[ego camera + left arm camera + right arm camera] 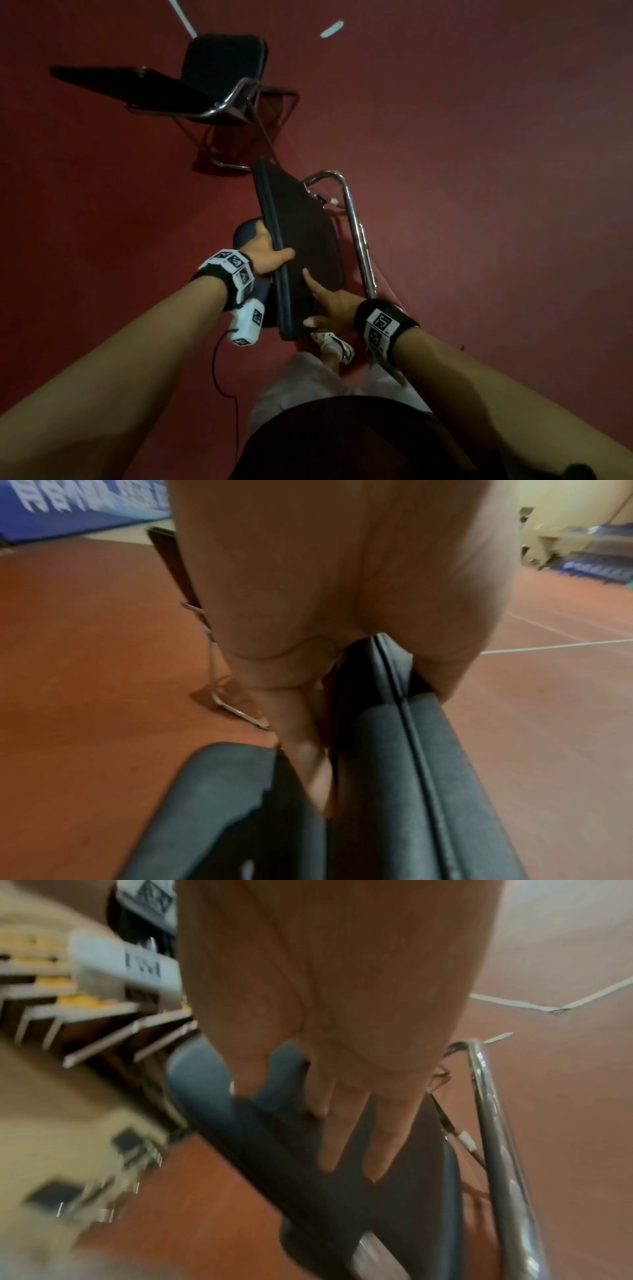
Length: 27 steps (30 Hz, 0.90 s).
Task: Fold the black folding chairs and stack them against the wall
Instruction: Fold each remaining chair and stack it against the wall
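The near black folding chair has its padded seat tipped up on edge, with its backrest just left of it and its chrome frame to the right. My left hand grips the seat's long edge, thumb over the face and fingers behind. Flat on the seat's dark underside lies my right hand, its fingers straight and spread. A second black chair stands unfolded on the floor farther off at the upper left.
The red floor carries white line marks. My white shoe is under the seat's near corner. A black cable hangs from the left wrist unit. Blurred stepped stands and a blue banner lie beyond.
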Available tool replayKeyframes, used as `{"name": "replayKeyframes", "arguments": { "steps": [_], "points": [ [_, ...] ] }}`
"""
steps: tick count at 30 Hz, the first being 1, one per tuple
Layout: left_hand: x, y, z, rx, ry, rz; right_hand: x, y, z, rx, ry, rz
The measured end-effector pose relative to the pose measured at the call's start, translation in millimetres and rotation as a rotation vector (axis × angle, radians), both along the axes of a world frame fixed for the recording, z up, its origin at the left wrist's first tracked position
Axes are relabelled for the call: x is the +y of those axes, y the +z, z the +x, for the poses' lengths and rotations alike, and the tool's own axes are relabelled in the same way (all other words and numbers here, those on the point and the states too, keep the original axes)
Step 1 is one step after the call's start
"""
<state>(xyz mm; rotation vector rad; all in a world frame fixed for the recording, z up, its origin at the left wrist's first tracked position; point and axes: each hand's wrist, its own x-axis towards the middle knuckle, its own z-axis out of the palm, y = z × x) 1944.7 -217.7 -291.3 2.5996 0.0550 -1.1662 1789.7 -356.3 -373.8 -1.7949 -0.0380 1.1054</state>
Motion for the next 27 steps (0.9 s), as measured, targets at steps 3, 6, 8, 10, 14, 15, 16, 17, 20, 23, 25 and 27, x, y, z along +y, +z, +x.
{"name": "replayKeyframes", "arguments": {
  "steps": [3,6,8,10,14,15,16,17,20,23,25,27],
  "points": [
    [39.8,-0.8,7.8,0.028,0.059,0.026,7.4,-18.0,-3.2,0.028,-0.045,-0.128],
    [73.6,-8.0,12.6,0.032,0.135,0.023,2.5,-44.7,-10.8,-0.039,-0.258,-0.359],
    [85.5,-11.3,11.6,0.019,0.152,0.010,-14.8,-57.5,-13.0,0.061,-0.386,-0.500],
    [114.2,-19.3,16.3,0.020,0.186,-0.030,-17.9,-65.3,0.9,0.236,-0.457,-0.586],
    [135.8,-28.7,15.2,0.032,0.189,-0.080,-34.4,-69.4,20.2,0.312,-0.490,-0.629],
    [152.2,-35.2,21.8,0.028,0.201,-0.103,-27.7,-71.4,32.5,0.305,-0.468,-0.663],
    [159.4,-38.3,24.8,0.021,0.191,-0.122,-27.3,-75.0,38.7,0.320,-0.484,-0.679],
    [154.2,-41.0,19.8,0.036,0.178,-0.128,-34.5,-75.4,34.1,0.342,-0.518,-0.686],
    [181.3,-51.7,32.2,0.047,0.206,-0.127,-26.5,-87.0,61.0,0.363,-0.575,-0.709],
    [208.8,-62.4,42.9,0.091,0.224,-0.093,-22.0,-100.3,82.4,0.405,-0.581,-0.722],
    [223.6,-74.5,46.1,0.118,0.222,-0.076,-24.2,-112.5,89.2,0.428,-0.630,-0.705],
    [230.4,-80.4,48.7,0.138,0.237,-0.082,-33.7,-123.9,97.6,0.407,-0.679,-0.691]
  ]
}}
